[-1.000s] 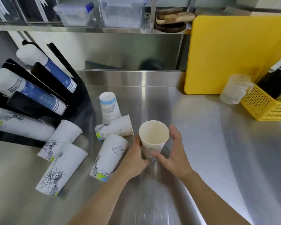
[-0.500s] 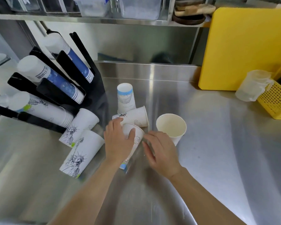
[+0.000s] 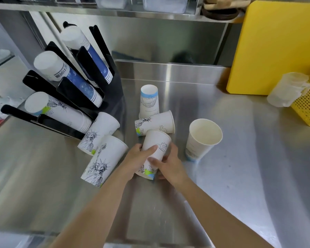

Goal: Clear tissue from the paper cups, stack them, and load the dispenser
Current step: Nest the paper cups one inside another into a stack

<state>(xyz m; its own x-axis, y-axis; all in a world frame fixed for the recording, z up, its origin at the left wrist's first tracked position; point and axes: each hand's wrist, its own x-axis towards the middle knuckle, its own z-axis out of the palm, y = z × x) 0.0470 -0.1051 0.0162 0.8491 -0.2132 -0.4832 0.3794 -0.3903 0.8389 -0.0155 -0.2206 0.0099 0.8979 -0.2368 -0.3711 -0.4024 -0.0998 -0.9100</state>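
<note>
Both hands hold one white paper cup [image 3: 155, 149] with a green and blue base, tilted with its mouth pointing away. My left hand [image 3: 138, 158] wraps its left side and my right hand [image 3: 170, 165] grips its right side near the base. An empty cup [image 3: 202, 138] stands upright to the right. Behind the held cup, one cup [image 3: 156, 125] lies on its side and another [image 3: 149, 100] stands upside down. Two more cups [image 3: 98, 133] [image 3: 104, 160] lie on the left by the black dispenser [image 3: 64, 127], whose slots carry cup stacks [image 3: 57, 111]. No tissue shows.
The steel counter [image 3: 240, 176] stretches to the right. A yellow cutting board [image 3: 276, 45] leans at the back right, with a clear plastic jug [image 3: 286, 92] and a yellow basket [image 3: 308, 108] beside it. A shelf [image 3: 115, 11] with containers runs overhead.
The upright cup was set down and released at the right. Both hands moved left to the lying cup and now hold it tilted up off the counter.
</note>
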